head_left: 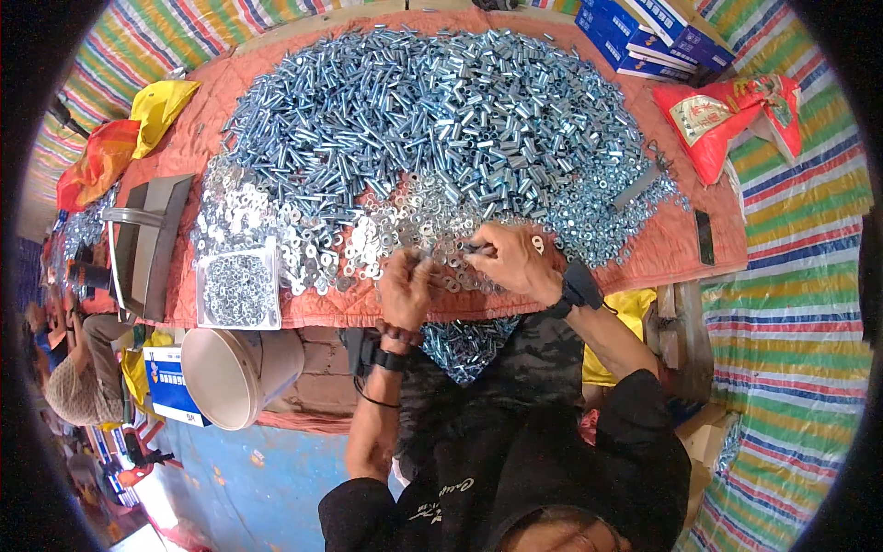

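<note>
My left hand (pixel 405 283) is over the table's near edge, fingers bent together and slightly blurred; whatever they hold is too small to make out. Just to its right, my right hand (pixel 515 261) pinches a small dark metal piece (pixel 476 248), its kind unclear. Flat silver washers (pixel 405 216) lie loose under and beyond both hands. Behind them spreads a wide heap of bluish metal sleeves (pixel 478 129) and thin rods or bolts (pixel 340 110). Small nuts (pixel 598 216) lie in a pile right of my right hand. More bluish metal parts (pixel 467 348) lie in my lap, below the table edge.
A clear square tray (pixel 276 304) of washers stands at the left, beside a grey metal scoop (pixel 152 248). A white bucket (pixel 221 377) is below. A phone (pixel 705 237), red bag (pixel 713 124) and blue boxes (pixel 653 37) lie right. Another person (pixel 87 377) sits far left.
</note>
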